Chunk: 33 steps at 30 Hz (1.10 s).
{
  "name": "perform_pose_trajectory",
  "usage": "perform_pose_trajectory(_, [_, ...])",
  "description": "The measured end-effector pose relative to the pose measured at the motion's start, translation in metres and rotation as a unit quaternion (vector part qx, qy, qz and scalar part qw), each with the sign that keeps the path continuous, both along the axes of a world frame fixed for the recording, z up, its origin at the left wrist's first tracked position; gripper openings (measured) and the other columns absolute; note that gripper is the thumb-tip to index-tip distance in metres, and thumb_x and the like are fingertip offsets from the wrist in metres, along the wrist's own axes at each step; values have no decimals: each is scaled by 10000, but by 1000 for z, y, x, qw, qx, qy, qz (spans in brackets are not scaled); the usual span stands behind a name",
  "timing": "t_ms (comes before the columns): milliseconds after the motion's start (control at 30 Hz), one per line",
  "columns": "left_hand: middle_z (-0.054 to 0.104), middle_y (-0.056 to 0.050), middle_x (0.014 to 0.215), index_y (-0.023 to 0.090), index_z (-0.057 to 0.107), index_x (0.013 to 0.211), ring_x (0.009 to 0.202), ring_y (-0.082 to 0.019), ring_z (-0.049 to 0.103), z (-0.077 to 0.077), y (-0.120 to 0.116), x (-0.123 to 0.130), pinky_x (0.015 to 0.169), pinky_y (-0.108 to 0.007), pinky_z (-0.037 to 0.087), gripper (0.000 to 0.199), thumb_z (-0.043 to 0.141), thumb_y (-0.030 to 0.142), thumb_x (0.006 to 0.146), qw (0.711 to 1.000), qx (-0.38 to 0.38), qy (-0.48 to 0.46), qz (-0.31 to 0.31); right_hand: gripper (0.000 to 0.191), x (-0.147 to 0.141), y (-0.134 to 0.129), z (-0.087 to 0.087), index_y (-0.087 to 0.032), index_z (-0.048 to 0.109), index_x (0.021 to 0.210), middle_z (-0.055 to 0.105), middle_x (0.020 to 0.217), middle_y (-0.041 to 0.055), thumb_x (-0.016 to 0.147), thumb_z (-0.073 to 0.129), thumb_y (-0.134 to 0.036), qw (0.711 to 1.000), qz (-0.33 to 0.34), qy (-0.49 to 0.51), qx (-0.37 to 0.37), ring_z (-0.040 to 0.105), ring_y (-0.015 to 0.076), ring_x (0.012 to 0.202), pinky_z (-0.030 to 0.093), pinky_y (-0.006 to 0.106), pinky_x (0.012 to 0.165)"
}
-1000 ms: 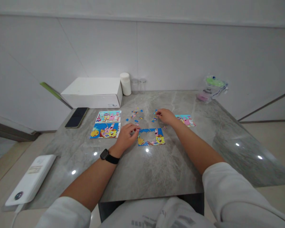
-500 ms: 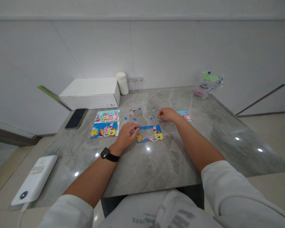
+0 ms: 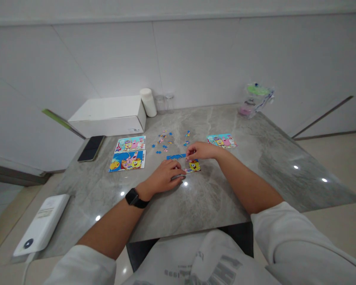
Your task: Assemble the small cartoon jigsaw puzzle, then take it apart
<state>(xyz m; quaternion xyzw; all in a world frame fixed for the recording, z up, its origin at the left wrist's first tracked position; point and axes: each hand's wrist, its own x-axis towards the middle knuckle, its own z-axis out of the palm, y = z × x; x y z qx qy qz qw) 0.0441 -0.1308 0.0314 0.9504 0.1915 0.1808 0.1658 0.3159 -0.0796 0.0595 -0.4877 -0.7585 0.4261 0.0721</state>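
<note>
Single view, worn on the head — looks forward and steeply down from above the near edge of the grey table (image 3: 207,202). Wearer's white shirt (image 3: 178,261) fills bottom centre; forearms run in from lower left and lower right. Left hand (image 3: 167,176) and right hand (image 3: 203,151) sit near mid-frame, at arm's reach, small in the picture. Puzzle (image 3: 195,165) just below frame centre, partly covered by the hands. Wide coverage: floor (image 3: 338,170) visible beyond the tabletop. Pale wall (image 3: 195,63) faced nearly square-on, taking the upper part. Slight roll — wall line and table's near edge climb rightward.
</note>
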Motion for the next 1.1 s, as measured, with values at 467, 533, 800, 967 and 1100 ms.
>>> perform_pose_trajectory(467, [659, -98, 1179, 288, 767, 1265, 1109, -261, 612, -1, 1, -1, 986, -439, 478, 298, 621, 349, 1013, 1000, -1, 19, 0, 164, -13, -9, 7, -194, 847, 955, 832, 917, 30, 873, 739, -286, 989, 9, -141, 37, 735, 178, 836, 469, 217, 694])
perform_pose_trajectory(533, [659, -96, 1171, 290, 766, 1271, 1112, -262, 614, 0, 0, -1, 987, -440, 478, 301, 624, 353, 1013, 1000, -2, 20, -2, 163, -14, -9, 7, -195, 849, 957, 834, 923, 31, 872, 735, -276, 988, 16, -148, 31, 737, 180, 841, 465, 219, 690])
perform_pose_trajectory(800, [656, -94, 1176, 289, 770, 1269, 1118, -261, 602, 1, 0, -1, 999, -438, 463, 302, 609, 373, 1028, 999, 7, 41, -3, 181, -15, -9, 3, -205, 850, 980, 835, 950, 27, 878, 724, -286, 988, 27, -152, 28, 740, 180, 867, 464, 219, 700])
perform_pose_trajectory(967, [654, -90, 1171, 291, 766, 1270, 1112, -257, 599, -1, 1, 0, 990, -430, 459, 305, 599, 386, 1033, 999, 7, 44, -6, 182, -15, -10, 1, -194, 845, 981, 832, 943, 33, 877, 729, -289, 986, 37, -163, 26, 734, 176, 844, 452, 223, 681])
perform_pose_trajectory(1100, [656, -90, 1169, 287, 767, 1262, 1108, -255, 600, 0, 0, 0, 991, -432, 454, 300, 593, 377, 1035, 999, 7, 48, -6, 183, -17, -10, -1, -198, 845, 977, 830, 932, 34, 878, 720, -287, 984, 36, -170, 26, 731, 178, 841, 441, 225, 665])
